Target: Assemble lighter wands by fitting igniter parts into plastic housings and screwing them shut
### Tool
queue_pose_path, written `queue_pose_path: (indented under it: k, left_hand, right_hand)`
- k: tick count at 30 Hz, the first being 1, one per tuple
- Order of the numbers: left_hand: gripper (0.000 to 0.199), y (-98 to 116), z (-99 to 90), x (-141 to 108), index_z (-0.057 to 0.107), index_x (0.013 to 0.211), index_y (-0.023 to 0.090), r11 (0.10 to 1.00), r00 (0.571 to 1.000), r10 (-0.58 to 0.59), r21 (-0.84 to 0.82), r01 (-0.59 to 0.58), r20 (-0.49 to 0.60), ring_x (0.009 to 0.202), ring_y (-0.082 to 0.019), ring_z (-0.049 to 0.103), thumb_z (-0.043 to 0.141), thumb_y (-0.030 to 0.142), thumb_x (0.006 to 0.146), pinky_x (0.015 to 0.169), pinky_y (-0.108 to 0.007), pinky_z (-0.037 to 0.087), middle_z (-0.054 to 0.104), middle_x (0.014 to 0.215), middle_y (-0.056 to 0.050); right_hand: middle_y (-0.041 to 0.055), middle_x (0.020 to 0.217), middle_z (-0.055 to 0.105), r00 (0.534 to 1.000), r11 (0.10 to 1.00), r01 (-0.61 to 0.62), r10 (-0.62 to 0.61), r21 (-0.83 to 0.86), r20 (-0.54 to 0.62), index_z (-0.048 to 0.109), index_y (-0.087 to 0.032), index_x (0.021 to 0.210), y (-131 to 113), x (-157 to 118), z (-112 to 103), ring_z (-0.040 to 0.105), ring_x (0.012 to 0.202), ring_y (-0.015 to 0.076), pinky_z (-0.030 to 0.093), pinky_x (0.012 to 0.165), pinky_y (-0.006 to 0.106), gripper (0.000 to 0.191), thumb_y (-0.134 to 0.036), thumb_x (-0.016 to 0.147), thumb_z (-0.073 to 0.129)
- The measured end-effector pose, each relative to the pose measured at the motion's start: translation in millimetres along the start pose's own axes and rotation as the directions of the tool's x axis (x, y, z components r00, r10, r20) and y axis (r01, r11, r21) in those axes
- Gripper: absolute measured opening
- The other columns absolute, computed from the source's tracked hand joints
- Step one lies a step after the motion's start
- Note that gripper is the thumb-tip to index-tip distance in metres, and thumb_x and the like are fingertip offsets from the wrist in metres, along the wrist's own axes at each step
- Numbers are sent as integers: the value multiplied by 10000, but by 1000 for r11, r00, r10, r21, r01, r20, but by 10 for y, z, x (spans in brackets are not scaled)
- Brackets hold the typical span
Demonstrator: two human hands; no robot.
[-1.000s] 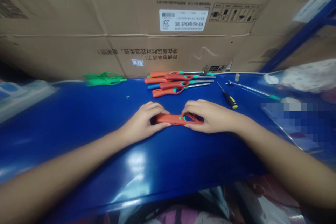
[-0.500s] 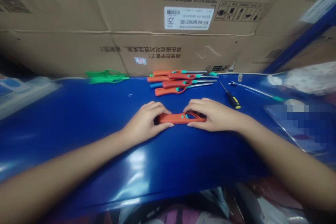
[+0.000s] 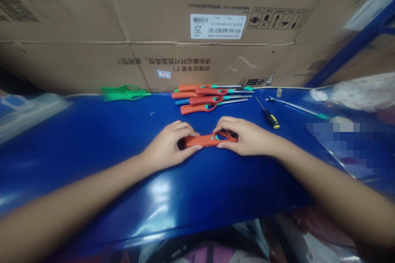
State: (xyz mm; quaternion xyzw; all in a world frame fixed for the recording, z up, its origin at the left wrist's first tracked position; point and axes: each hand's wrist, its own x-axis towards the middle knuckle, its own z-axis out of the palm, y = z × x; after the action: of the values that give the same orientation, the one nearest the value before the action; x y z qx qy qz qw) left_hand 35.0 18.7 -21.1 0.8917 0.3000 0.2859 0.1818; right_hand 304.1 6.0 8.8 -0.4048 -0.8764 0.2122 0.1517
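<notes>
Pressure should be even, I'd judge: left hand [image 3: 168,144] and right hand [image 3: 247,136] pinch the elongated orange plastic casing [image 3: 206,140].

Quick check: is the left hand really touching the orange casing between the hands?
Touching. The head view shows the left hand around one end of the orange casing, thumb against its near edge, fingers on the far edge.

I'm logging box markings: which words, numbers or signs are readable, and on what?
"KFR-46G/BpR3AES1 (B1)": white label, upside down.
"25": same label, upside down.
"师傅您辛苦了!": cardboard, upside down.
"请在搬运时对我温柔些,谢谢您!": cardboard, upside down.
Too small or blurred: other label print, small sticker, far-right label, captions under the picture signs.
</notes>
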Motion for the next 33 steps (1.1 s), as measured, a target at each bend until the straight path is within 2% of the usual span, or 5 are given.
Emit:
queue_pose_path:
  k: [9, 20, 24, 27, 33]
  left_hand:
    - [190, 26, 5, -20, 680, 1036, 173, 1000, 1000, 4, 17, -4, -24, 932, -236, 639, 662, 313, 909, 848, -378, 521, 706, 993, -80]
    - [221, 47, -37, -21, 676, 998, 171, 992, 999, -20, 125, 15, 37, 929, -249, 638, 680, 360, 883, 842, -393, 518, 705, 980, -76]
    - [226, 86, -55, -22, 671, 1023, 171, 969, 995, -3, 247, -22, 100, 918, -242, 636, 637, 366, 913, 806, -370, 523, 697, 989, -72]
    - [231, 112, -48, -23, 664, 1042, 167, 944, 994, 24, 326, -58, 108, 878, -234, 630, 592, 360, 937, 771, -362, 520, 694, 970, -69]
    - [238, 86, -23, -23, 645, 1096, 155, 929, 993, 58, 358, -93, 107, 897, -238, 639, 580, 323, 939, 777, -358, 519, 698, 1006, -82]
  right_hand:
    - [67, 1092, 660, 1000, 1000, 21, -21, 4, -16, 653, -193, 1122, 4, -4, 20, 631, 973, 211, 495, 850, 333, 298, -317, 859, 722]
    - [67, 1091, 658, 999, 999, 24, -25, -37, -20, 666, -187, 1108, 0, 9, 39, 639, 944, 205, 509, 834, 328, 286, -304, 856, 732]
    - [85, 1128, 668, 1000, 986, 19, -19, -163, -2, 678, -181, 1136, -48, 7, 45, 659, 958, 226, 520, 804, 336, 300, -317, 870, 714]
    - [91, 1159, 675, 998, 960, 63, -66, -274, -1, 684, -185, 1157, -60, 7, 35, 670, 988, 245, 523, 800, 343, 296, -297, 883, 683]
    - [83, 1156, 682, 985, 937, 158, -173, -312, -21, 679, -182, 1131, 21, 14, -4, 666, 1019, 239, 519, 833, 336, 248, -231, 890, 653]
